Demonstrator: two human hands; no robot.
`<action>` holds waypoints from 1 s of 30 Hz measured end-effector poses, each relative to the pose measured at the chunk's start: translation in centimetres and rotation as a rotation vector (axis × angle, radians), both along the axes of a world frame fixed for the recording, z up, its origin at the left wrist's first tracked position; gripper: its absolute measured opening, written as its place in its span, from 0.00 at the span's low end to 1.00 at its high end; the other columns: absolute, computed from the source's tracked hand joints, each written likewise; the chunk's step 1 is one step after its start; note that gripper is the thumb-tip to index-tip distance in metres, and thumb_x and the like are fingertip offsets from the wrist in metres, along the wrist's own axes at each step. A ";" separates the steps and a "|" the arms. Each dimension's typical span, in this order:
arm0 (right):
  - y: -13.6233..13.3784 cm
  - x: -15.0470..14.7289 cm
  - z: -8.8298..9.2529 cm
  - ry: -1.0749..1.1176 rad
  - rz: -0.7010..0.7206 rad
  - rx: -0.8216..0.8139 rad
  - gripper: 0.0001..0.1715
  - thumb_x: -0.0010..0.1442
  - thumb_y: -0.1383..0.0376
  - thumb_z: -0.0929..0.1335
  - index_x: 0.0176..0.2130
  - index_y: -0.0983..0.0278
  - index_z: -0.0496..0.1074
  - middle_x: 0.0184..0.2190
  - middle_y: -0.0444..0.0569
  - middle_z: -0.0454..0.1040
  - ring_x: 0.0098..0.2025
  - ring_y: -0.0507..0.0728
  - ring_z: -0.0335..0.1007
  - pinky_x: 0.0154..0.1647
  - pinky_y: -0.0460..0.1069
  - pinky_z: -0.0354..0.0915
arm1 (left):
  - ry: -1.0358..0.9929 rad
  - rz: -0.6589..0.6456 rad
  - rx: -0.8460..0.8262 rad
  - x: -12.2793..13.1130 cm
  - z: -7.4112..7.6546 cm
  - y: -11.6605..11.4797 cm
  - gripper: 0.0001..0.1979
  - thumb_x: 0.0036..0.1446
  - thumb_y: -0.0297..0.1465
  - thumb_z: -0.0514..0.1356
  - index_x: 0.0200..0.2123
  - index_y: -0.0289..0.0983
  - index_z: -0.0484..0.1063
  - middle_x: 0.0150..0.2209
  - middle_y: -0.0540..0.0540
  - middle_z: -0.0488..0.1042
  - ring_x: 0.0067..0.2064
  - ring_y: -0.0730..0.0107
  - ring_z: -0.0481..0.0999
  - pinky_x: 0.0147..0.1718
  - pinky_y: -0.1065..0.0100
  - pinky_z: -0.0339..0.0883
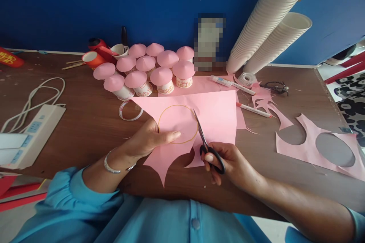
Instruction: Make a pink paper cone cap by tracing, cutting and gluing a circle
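Note:
My left hand (154,135) pinches a sheet of pink paper (216,114), thumb on top and fingers beneath. A yellow-brown circle outline (178,105) is drawn on the sheet, and the thumb lies over its lower left part. In my right hand (222,159) is a pair of black-handled scissors (203,136), fingers through the loops. The blades point up and away, along the right side of the drawn circle. A cut runs in from the near edge to the blades. Curved bites mark the sheet's near edge, with pointed tips between them.
Several small cups with pink cone tops (161,76) stand behind the sheet. Two tall stacks of paper cups (265,22) lean on the blue wall. Pink offcuts (310,140), markers (253,110) and a tape roll (246,79) lie right; a power strip (40,133) lies left.

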State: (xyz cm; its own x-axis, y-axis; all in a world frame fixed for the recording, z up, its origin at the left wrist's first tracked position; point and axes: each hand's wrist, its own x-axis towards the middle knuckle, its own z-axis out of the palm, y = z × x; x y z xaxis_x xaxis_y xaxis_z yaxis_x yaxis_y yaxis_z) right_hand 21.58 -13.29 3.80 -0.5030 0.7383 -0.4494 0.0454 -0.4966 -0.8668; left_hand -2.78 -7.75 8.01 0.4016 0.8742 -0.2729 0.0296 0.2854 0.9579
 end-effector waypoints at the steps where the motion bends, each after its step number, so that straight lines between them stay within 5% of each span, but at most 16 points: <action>1: 0.0 0.0 0.0 0.006 -0.001 -0.007 0.33 0.60 0.37 0.72 0.28 0.62 0.68 0.13 0.40 0.68 0.15 0.50 0.65 0.21 0.46 0.66 | 0.007 0.003 0.004 0.0 0.0 0.0 0.30 0.55 0.38 0.71 0.61 0.39 0.76 0.56 0.41 0.81 0.64 0.41 0.74 0.62 0.48 0.71; 16: -0.1 0.0 -0.1 0.044 0.001 -0.033 0.32 0.60 0.38 0.72 0.27 0.62 0.68 0.12 0.39 0.68 0.15 0.50 0.66 0.22 0.46 0.67 | 0.028 -0.042 0.099 -0.3 0.0 0.5 0.26 0.59 0.37 0.69 0.60 0.40 0.76 0.57 0.44 0.80 0.68 0.45 0.69 0.66 0.51 0.66; 24: -0.1 -0.1 -0.1 0.060 -0.002 -0.067 0.33 0.59 0.37 0.73 0.27 0.62 0.68 0.13 0.39 0.68 0.15 0.50 0.66 0.22 0.46 0.70 | 0.020 -0.025 0.089 -0.4 0.4 0.6 0.24 0.58 0.35 0.69 0.58 0.41 0.78 0.58 0.45 0.80 0.64 0.46 0.74 0.63 0.54 0.69; 30: -0.1 -0.1 -0.3 0.084 -0.007 -0.075 0.33 0.59 0.38 0.73 0.27 0.63 0.69 0.13 0.39 0.68 0.14 0.49 0.65 0.21 0.45 0.72 | 0.045 -0.045 0.088 -0.6 0.5 0.8 0.27 0.58 0.34 0.68 0.61 0.38 0.75 0.56 0.44 0.80 0.64 0.44 0.73 0.64 0.49 0.69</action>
